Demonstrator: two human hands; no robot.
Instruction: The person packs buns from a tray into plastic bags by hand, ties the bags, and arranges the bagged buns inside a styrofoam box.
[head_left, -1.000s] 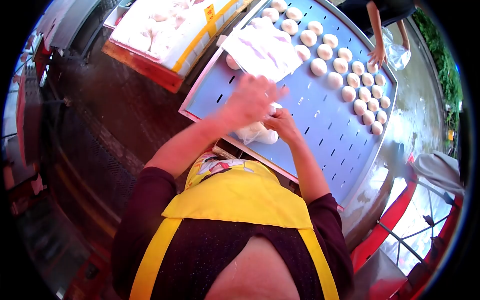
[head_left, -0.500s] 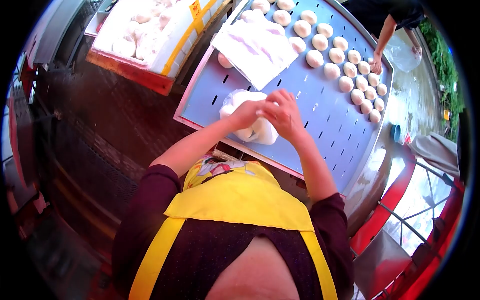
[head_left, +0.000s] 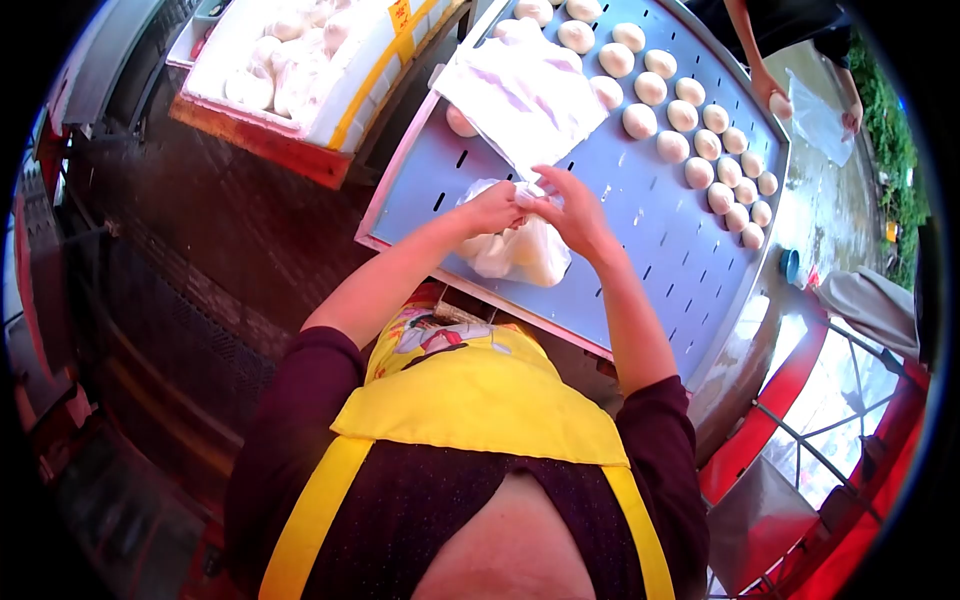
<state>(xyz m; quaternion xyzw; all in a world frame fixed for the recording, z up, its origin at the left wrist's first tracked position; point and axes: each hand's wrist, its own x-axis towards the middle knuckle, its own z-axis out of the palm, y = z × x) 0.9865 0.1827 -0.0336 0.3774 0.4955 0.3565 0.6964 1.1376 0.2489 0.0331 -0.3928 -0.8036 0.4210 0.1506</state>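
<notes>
A translucent white plastic bag (head_left: 518,258) with pale round bun-like pieces inside rests on the blue slotted tabletop (head_left: 640,300) near its front edge. My left hand (head_left: 492,210) is closed around the bag's gathered neck. Close against it, my right hand (head_left: 575,215) pinches the bag's top, its upper fingers partly extended. Just beyond my hands lies a white cloth (head_left: 530,90), with a few round pieces showing around its edges.
Several loose bun-like pieces (head_left: 673,147) are spread across the table's far right. Another person's hand (head_left: 768,88) holds one beside a clear bag (head_left: 825,125). A white foam box (head_left: 340,110) with bagged pieces stands at left. A red-framed structure (head_left: 800,420) is on the right.
My right hand's fingers have opened somewhat and shifted at the bag's neck. The other person has lifted a round piece off the table toward the clear bag. The view has shifted slightly.
</notes>
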